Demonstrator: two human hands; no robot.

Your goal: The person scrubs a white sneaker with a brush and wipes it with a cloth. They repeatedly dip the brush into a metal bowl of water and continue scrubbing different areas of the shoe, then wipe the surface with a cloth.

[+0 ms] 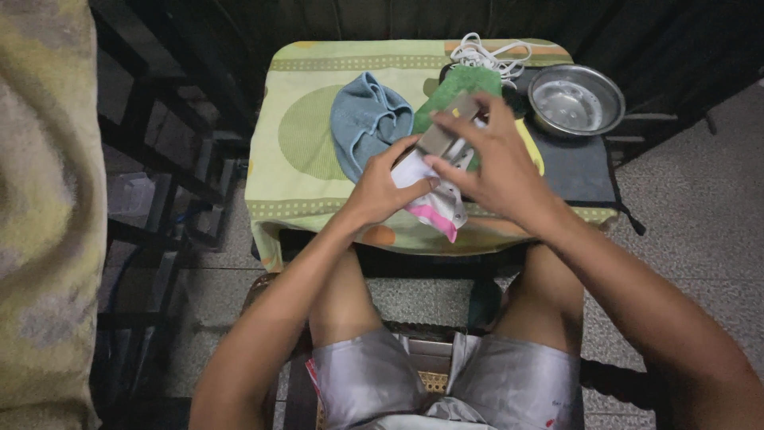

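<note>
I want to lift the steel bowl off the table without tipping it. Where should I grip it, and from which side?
Probably by the rim of the steel bowl, coming from above on its near-right edge. It sits upright with its mouth open, and that side is free, while the white cord and the green cloth crowd its left.

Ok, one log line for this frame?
left hand: holds white-and-pink cloth | right hand: grips flat grey rectangular object | table: blue towel, green cloth, steel bowl
</note>
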